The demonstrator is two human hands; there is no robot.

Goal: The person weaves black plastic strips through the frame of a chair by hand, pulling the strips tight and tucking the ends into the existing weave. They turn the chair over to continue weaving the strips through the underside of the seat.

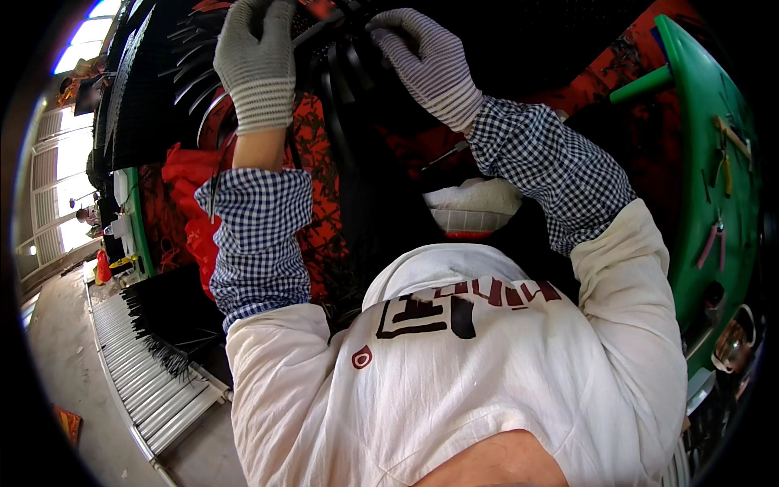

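Note:
My left hand point(256, 69), in a grey-and-white striped knit glove, reaches to the upper edge of the head view. Its fingers are bent inward and partly cut off, so what they grip cannot be made out. To the right, my right hand point(426, 65) wears a matching glove. Its fingers and thumb curl together beside dark material, and whatever lies in them is hidden. Between the hands hang black flat strips point(349, 73). More loose black strips point(195, 69) fan out left of my left hand. A thin light-coloured bar point(308, 34) slants between the gloves.
Red patterned cloth point(320, 162) with black scraps lies below the hands. At right, a green board point(710, 105) carries pliers point(722, 166) and pink-handled cutters point(712, 243). A roller conveyor point(154, 357) stands at lower left, with a black bristly piece point(174, 316) on it.

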